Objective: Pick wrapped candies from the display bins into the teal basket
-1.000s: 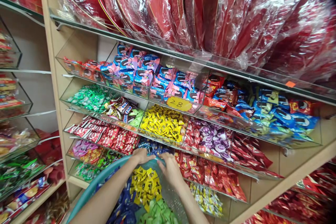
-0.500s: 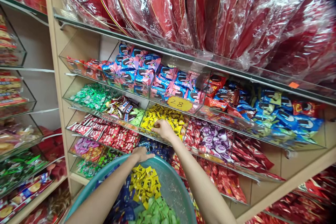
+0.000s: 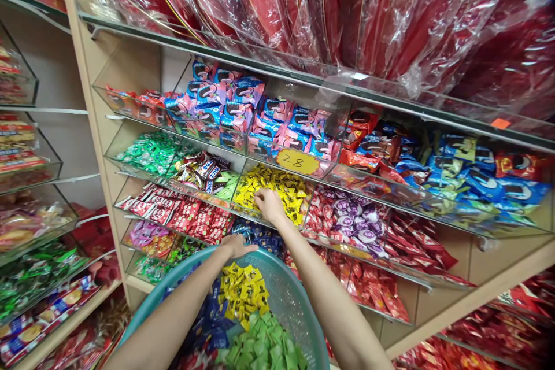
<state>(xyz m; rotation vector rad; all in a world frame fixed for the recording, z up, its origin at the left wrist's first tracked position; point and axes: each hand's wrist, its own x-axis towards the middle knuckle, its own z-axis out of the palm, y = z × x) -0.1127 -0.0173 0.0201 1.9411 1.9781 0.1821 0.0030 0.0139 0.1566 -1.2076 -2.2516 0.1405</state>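
Note:
My left hand (image 3: pixel 235 245) grips the far rim of a teal mesh basket (image 3: pixel 289 292) held in front of me. Yellow candies (image 3: pixel 243 292), green candies (image 3: pixel 264 344) and blue packets (image 3: pixel 208 329) lie in the basket. My right hand (image 3: pixel 269 206) reaches into the clear shelf bin of yellow wrapped candies (image 3: pixel 281 185), its fingers curled down into the pile. What those fingers hold is hidden among the wrappers.
Clear bins hold green sweets (image 3: pixel 150 153), red packets (image 3: pixel 191 219), purple-and-red sweets (image 3: pixel 353 222) and blue cookie packs (image 3: pixel 225 107). A yellow tag reading 28 (image 3: pixel 296 161) sticks on one bin. Red items wrapped in plastic (image 3: pixel 347 6) hang above. More shelves (image 3: pixel 26 225) stand at the left.
My right hand left the basket rim, rose to the yellow candy bin and now digs into it. My left hand has stayed on the rim. The view drifted slightly.

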